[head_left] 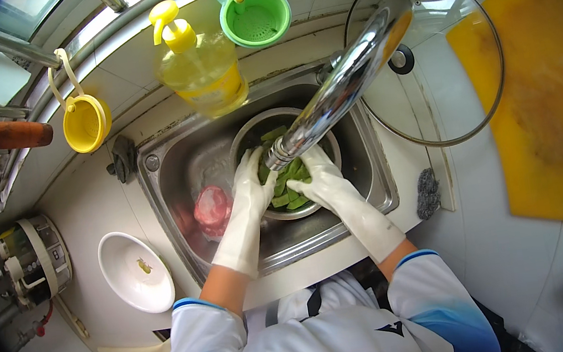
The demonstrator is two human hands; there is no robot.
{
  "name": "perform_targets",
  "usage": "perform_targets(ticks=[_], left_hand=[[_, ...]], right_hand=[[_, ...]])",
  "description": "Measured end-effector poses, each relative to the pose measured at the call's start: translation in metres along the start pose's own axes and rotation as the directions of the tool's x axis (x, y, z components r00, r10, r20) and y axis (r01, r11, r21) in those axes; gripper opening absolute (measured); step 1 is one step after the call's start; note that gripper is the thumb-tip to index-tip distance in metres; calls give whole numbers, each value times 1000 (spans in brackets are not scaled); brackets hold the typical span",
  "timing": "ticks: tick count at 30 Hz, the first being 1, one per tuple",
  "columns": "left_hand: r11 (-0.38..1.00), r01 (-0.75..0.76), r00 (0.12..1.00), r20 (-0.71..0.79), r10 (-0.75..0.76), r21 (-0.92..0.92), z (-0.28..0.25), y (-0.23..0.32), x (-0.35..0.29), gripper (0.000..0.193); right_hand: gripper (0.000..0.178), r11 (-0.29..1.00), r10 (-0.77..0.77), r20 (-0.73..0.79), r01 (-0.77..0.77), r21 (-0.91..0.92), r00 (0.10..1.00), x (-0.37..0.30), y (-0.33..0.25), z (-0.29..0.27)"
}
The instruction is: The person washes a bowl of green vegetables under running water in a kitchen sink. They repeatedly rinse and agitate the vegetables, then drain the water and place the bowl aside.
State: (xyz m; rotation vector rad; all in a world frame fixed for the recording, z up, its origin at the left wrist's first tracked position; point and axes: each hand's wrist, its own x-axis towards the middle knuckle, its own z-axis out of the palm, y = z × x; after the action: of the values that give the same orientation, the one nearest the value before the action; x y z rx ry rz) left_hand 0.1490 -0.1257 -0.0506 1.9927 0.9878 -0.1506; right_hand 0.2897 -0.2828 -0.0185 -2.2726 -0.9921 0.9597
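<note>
White rubber gloves cover both my hands. My left hand (253, 178) reaches over the left side of a round metal bowl (251, 128), thumb apart from its fingers, resting against cut green leaf pieces (290, 172). From the right, my right hand (320, 178) touches the same greens, its thumb stretched inward and its fingers apart; some fingertips are hidden among the leaves. The bowl sits in a steel sink (202, 147). A chrome faucet (340, 78) crosses above and hides part of the bowl. Beside my left wrist, a pink-red item in clear plastic (213, 209) lies in the sink.
Behind the sink stand a yellow soap pump bottle (210, 78), a green strainer cup (256, 21) and a yellow one (86, 124). Left is a white bowl (130, 280). Rightward are a glass lid (440, 74), a steel scrubber (428, 193) and a yellow cutting board (538, 104).
</note>
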Motion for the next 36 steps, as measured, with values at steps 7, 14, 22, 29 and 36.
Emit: perform_targets(ticks=[7,14,22,29,36], left_hand=[[734,66,982,-87,-169,-676,75,-57,68,89],[343,90,992,54,-113,-935,75,-27,60,73],[32,89,996,89,7,-996,61,-28,36,70],[256,-238,961,-189,204,-937,9,33,0,47],[53,-201,974,-194,112,-978,-6,42,-22,38]], right_hand=[[82,629,349,-132,-127,767,928,71,80,63],[80,527,300,-24,-144,837,954,89,61,82],[79,602,140,-158,43,797,978,53,29,69],[79,833,-60,-321,225,506,945,-7,-36,-8],[80,727,-144,-323,321,606,935,-40,-99,-39]])
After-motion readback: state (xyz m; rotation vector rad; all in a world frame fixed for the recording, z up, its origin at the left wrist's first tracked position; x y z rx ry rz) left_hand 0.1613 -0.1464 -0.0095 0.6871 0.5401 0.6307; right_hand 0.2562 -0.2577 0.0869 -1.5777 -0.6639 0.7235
